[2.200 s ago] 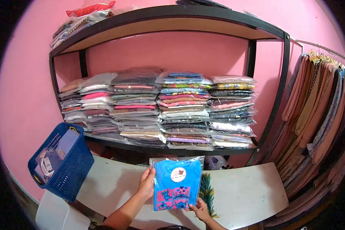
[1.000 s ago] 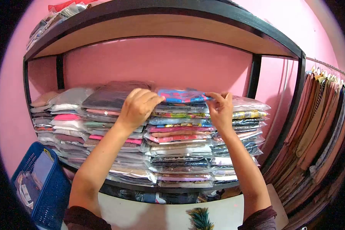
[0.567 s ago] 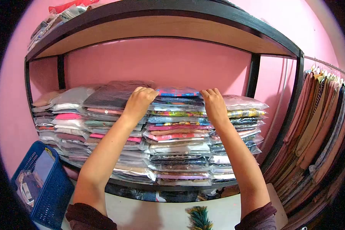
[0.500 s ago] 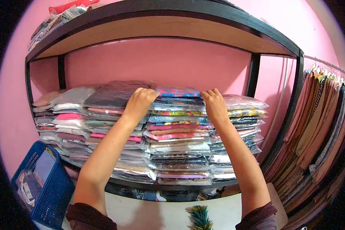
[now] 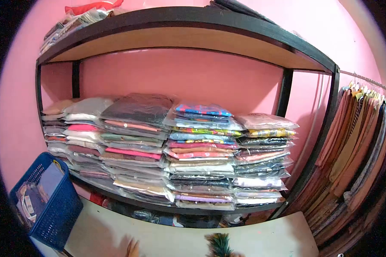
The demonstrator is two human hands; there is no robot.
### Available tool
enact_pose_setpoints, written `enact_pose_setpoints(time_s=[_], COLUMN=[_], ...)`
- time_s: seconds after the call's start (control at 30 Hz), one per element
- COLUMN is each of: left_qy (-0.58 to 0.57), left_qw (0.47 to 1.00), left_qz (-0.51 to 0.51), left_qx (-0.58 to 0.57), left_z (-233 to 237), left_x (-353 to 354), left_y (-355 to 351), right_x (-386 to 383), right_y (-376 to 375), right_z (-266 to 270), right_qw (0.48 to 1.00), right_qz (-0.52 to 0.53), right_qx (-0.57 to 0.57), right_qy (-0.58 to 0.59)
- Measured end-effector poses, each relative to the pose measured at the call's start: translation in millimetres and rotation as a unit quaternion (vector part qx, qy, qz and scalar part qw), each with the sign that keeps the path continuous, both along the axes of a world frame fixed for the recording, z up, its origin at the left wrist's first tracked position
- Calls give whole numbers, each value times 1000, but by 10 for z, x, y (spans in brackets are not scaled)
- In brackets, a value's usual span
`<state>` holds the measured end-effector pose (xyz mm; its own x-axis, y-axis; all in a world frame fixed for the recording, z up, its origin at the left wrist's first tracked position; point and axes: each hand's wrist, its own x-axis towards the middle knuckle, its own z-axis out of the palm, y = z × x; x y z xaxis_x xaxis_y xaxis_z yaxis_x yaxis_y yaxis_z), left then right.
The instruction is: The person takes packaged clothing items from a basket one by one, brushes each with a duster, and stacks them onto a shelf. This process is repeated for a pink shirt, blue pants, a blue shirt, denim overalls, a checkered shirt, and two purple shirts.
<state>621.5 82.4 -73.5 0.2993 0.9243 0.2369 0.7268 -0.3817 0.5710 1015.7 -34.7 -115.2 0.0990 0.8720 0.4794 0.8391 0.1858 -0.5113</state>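
Packets of folded clothes in clear plastic stand in several stacks side by side on the shelf. A blue-and-red packet tops one stack, and a dark packet tops the stack to its left. Only the fingers of my left hand show, low at the frame's bottom edge above the pale tabletop; they are blurred. A sliver of what looks like my right hand shows at the bottom, beside a green feathery tuft. Neither hand touches the packets.
The black-framed shelf unit spans the view, with bagged items on its top. A blue plastic basket holding clothes stands at the lower left. Garments on hangers hang from a rail at the right, against the pink wall.
Both hands have left the blue-and-red packet and dropped down to the bottom edge. That packet stays on its stack. The view has shifted slightly.
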Motion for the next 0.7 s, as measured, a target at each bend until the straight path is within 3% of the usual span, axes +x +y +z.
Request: enact_pose_setpoints(time_s=[0.13, 0.27, 0.3, 0.33, 0.37, 0.4, 0.43, 0.47, 0.53, 0.6, 0.7], left_qy=[266, 532, 593, 448, 280, 309, 335, 335, 226, 156, 208], left_qw=[952, 808, 757, 852, 909, 891, 871, 866, 924, 950, 940], left_qz=[150, 254, 275, 241, 203, 184, 165, 174, 185, 164, 176], left_qx=[14, -4, -4, -122, -232, -276, -320, -326, -246, -215, -205], left_z=[-1356, -1785, -1756, -1421, -923, -499, -267, -404, -873, -1215, -1203], left_x=[-85, -176, -203, -156, -44, 80, 144, 84, -107, -268, -245], left_y=[-781, -2078, -2370, -2440, -2346, -2240, -2227, -2303, -2290, -2314, -2325], right_x=[-84, -175, -114, 56, 101, 154, 51, -37, -19, 45, 21], right_y=[-285, -1056, -1008, -859, -787, -736, -695, -699, -679, -673, -687], right_z=[-32, -152, -602, -1184, -1254, -1271, -790, -364, -443, -524, -554], right_qw=[998, 986, 933, 967, 982, 977, 988, 993, 996, 991, 990], right_qz=[20, 48, 48, 71, 66, 51, 41, 32, 36, 28, 42], right_qx=[-47, -143, -218, -143, -98, -150, -134, -117, -79, -119, -130], right_qy=[27, 72, 282, 200, 147, 145, 70, -6, -29, -45, -43])
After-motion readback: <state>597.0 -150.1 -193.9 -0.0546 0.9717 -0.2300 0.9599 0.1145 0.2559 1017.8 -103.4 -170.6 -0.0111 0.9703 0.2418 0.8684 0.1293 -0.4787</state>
